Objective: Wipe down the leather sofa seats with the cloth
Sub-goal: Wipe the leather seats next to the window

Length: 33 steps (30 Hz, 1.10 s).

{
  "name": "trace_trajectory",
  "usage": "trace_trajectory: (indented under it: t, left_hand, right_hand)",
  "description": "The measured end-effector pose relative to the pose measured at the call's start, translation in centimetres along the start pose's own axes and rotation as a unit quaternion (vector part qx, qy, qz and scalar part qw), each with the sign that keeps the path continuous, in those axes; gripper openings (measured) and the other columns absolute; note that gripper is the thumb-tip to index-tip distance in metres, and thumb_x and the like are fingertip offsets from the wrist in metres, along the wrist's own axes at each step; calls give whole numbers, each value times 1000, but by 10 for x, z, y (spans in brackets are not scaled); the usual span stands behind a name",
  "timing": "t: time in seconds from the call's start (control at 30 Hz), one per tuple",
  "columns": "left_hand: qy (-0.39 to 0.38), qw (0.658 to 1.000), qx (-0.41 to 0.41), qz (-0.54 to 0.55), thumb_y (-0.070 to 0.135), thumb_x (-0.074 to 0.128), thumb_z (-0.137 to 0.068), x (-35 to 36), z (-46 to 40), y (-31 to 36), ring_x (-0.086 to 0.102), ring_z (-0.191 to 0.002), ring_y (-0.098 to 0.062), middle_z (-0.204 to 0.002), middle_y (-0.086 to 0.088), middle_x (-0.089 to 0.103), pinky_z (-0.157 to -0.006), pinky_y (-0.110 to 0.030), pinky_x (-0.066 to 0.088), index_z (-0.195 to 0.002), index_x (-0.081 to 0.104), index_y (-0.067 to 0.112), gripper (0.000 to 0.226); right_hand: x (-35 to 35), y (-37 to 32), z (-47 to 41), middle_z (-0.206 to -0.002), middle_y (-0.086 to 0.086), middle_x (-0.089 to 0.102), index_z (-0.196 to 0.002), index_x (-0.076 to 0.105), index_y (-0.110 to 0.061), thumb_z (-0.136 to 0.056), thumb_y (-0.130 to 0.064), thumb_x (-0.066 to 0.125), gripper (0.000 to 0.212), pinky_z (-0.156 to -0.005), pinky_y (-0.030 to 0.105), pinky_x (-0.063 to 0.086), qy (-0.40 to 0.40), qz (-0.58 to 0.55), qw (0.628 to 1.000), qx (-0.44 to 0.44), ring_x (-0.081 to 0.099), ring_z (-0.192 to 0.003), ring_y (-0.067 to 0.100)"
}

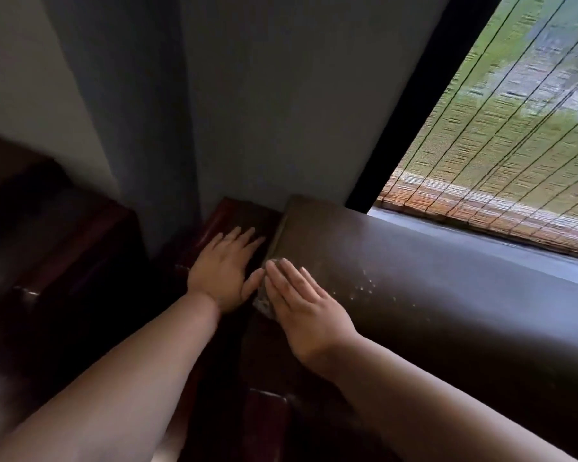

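Cloth (264, 303) mostly under right hand (302, 306)

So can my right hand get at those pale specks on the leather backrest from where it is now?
Probably yes. The right hand lies flat on the cloth at the backrest's end, and the specks sit just to its right on bare leather, nothing between.

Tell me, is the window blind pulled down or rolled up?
Pulled down. The bamboo blind covers the whole window in view, and its bottom edge hangs just above the sill behind the brown leather sofa back.
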<state>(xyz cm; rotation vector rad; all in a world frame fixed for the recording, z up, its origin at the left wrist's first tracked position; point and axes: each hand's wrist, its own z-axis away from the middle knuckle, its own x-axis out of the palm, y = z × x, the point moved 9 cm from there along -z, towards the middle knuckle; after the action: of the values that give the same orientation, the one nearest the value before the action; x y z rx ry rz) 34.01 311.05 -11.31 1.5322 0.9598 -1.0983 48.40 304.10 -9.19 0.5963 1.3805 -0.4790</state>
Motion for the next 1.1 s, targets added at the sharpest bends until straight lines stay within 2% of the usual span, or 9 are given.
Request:
trace_trajectory:
  t: [0.13, 0.23, 0.33, 0.5, 0.6, 0.77, 0.97, 1.03, 1.1]
  left_hand:
    - [67, 997, 20, 23, 58, 29, -101, 4, -1, -7, 47, -147, -35, -157, -12, 52, -121, -51, 37, -155, 51, 14, 73]
    - [63, 998, 12, 16, 61, 26, -100, 6, 0, -8, 44, -149, -34, -159, -12, 50, -122, -51, 34, -156, 50, 13, 78]
    - [57, 998, 9, 14, 66, 20, -101, 5, 1, -8, 42, -151, -33, -160, -11, 49, -124, -51, 31, -157, 48, 15, 81]
    - [71, 997, 16, 12, 64, 26, -101, 5, -2, -8, 47, -146, -35, -155, -12, 54, -120, -52, 36, -153, 53, 14, 77]
    - [67, 998, 10, 13, 63, 28, -100, 6, 1, -9, 45, -148, -34, -157, -12, 53, -121, -50, 33, -154, 52, 15, 76]
    - [61, 998, 3, 14, 70, 12, -102, 7, 1, -7, 44, -149, -33, -157, -11, 52, -123, -52, 33, -152, 55, 14, 87]
    - [63, 998, 10, 10, 71, 14, -101, 8, -2, -9, 46, -148, -33, -156, -11, 54, -121, -51, 36, -150, 58, 17, 85]
    - [67, 998, 10, 12, 72, 12, -101, 8, -2, -9, 46, -148, -33, -156, -10, 54, -121, -51, 36, -150, 57, 18, 86]
    - [76, 997, 12, 14, 72, 13, -102, 6, -2, -9, 47, -147, -34, -155, -12, 55, -120, -52, 37, -150, 56, 15, 86]
  right_hand:
    - [-12, 13, -24, -173, 15, 11, -164, 20, -3, -101, -28, 44, 72, -130, 47, 9, 41, 60, 996, -44, 6, -160, 33]
    - [-25, 58, -48, -170, 14, 24, -162, 30, -4, -102, -27, 50, 67, -131, 47, 10, 57, 12, 993, 99, 13, -160, 33]
    - [-38, 136, -81, -164, 14, 28, -158, 32, -9, -103, -31, 45, 61, -128, 54, 14, -18, -60, 959, 277, 14, -157, 38]
    - [-32, 59, -30, -172, 7, 21, -163, 30, -16, -106, -44, 36, 64, -130, 41, 11, 69, -70, 990, 102, 12, -160, 25]
    - [-23, 58, -18, -172, 5, 23, -161, 35, -17, -105, -45, 38, 63, -130, 41, 15, 42, -69, 996, 47, 16, -160, 21]
    - [-42, 165, -92, -168, 8, 25, -160, 30, -10, -112, -35, 29, 54, -128, 45, 11, -5, -115, 965, 234, 16, -157, 31]
    - [-28, 50, -68, -172, 0, 24, -164, 27, -20, -102, -47, 31, 68, -130, 34, 8, 39, -77, 996, 7, 14, -159, 19]
    - [-30, 78, -74, -172, 3, 22, -164, 24, -18, -104, -46, 30, 67, -128, 26, 4, 28, -85, 996, 31, 13, -160, 19]
    - [-34, 144, -88, -171, 10, 23, -164, 24, -12, -110, -40, 30, 61, -125, 27, 7, 17, -109, 979, 172, 16, -158, 25]
